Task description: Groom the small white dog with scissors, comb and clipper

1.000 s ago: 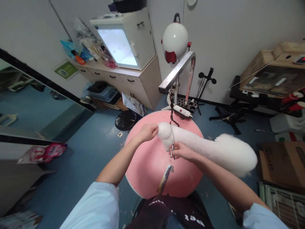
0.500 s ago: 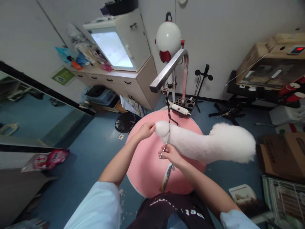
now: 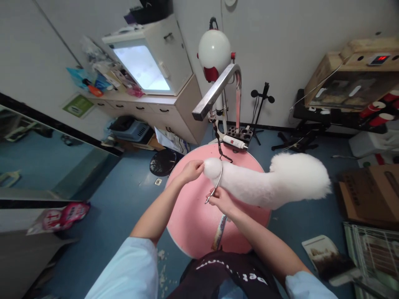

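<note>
A white fluffy dog (image 3: 246,180) stands across the pink round table (image 3: 190,216), seen from above. Its large puffy end (image 3: 302,176) reaches past the table's right edge. My left hand (image 3: 192,170) pinches at the smaller rounded left end of the dog, fingertips closed on the fur there. In my right hand (image 3: 222,200) are thin silver curved scissors (image 3: 219,179), with fingers through the handles. The blades point away from me and lie along the dog's coat beside the rounded end. A patterned comb-like strip (image 3: 220,232) lies on the table near my apron.
A metal arm (image 3: 216,91) and a white-and-red dryer (image 3: 215,52) rise behind the table. A white tube (image 3: 234,143) rests at a black holder by its far edge. A black-lidded bin (image 3: 163,162) stands left; cardboard boxes (image 3: 370,193) stand right.
The dog's puffy right end has shifted up and slightly left. The scissors' handles have swung a little left and up in my right hand. My left hand stays at the rounded end.
</note>
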`<state>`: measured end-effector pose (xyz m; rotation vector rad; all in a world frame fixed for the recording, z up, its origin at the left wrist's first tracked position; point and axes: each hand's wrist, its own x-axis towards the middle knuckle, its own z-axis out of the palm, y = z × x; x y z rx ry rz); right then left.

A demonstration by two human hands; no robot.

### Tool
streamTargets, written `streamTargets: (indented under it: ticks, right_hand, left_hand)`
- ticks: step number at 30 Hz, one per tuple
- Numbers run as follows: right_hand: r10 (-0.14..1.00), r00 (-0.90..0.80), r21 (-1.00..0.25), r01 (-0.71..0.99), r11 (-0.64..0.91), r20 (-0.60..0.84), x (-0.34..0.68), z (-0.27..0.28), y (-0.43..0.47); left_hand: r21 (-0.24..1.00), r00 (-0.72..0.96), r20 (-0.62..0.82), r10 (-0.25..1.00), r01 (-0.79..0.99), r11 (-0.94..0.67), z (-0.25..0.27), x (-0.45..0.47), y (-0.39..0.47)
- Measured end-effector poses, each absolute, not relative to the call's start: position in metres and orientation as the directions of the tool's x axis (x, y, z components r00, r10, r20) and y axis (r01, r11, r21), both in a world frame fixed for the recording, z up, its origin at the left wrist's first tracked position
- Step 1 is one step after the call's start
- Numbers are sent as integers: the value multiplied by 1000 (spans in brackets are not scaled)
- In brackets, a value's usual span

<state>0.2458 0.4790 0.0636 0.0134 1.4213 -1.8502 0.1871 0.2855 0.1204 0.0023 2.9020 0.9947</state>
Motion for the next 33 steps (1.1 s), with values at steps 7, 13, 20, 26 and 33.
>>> streamTargets:
  ticks: [7, 13, 20, 26, 33]
  right_hand:
    - [-482, -785, -863, 494, -106, -390, 256, 52, 465]
    - [-414, -828, -883, 457, -107, -378, 265, 44, 455]
    - [-309, -898, -931, 354, -88, -312, 267, 35, 439]
    - [-253, -933, -951, 291, -106, -257, 268, 26, 423]
    - [-225, -945, -959, 265, -100, -238, 268, 17, 415]
  left_hand:
    - [604, -996, -85, 29, -28, 797, 122, 186, 288]
    - [598, -993, -112, 37, -38, 801, 126, 184, 291]
    - [585, -994, -99, 50, -17, 811, 131, 182, 293]
    - [583, -992, -110, 55, -19, 812, 134, 181, 294]
    - [583, -991, -104, 83, 7, 812, 133, 181, 293]
